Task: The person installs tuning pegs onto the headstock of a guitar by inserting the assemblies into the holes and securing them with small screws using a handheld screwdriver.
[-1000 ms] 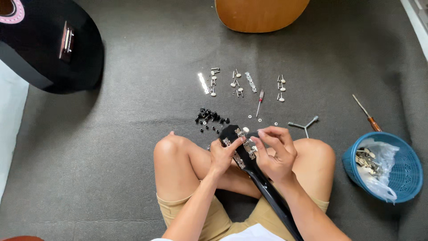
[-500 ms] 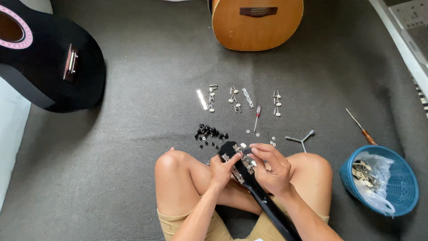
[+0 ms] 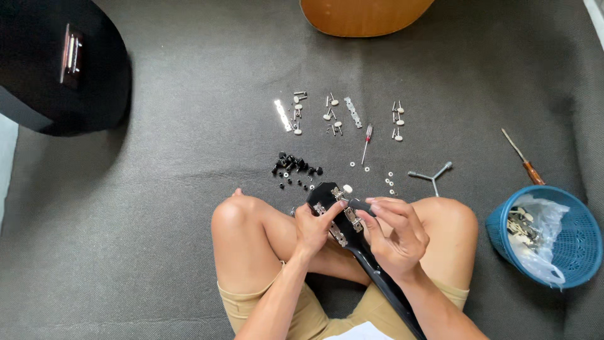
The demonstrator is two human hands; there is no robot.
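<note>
I sit cross-legged on a grey carpet with a black guitar neck (image 3: 384, 283) lying across my lap. Its headstock (image 3: 327, 194) points away from me and carries silver tuning machines. My left hand (image 3: 314, 228) grips the headstock's left side, thumb on its face. My right hand (image 3: 395, 234) is on the right side, its fingertips pinching a small dark part at a tuner. A white tuner knob (image 3: 347, 188) sticks out at the top of the headstock.
On the carpet ahead lie silver tuner parts (image 3: 340, 113), a small red-handled screwdriver (image 3: 366, 142), black pegs (image 3: 296, 167), white washers (image 3: 390, 182) and a grey three-arm wrench (image 3: 431, 175). A blue basket (image 3: 566, 242) and another screwdriver (image 3: 521, 157) sit right. A black guitar body (image 3: 60, 60) and a wooden one (image 3: 365, 14) lie beyond.
My hands stay on the headstock with small finger shifts. The view has tilted, so the wooden guitar body shows more, then less, at the top.
</note>
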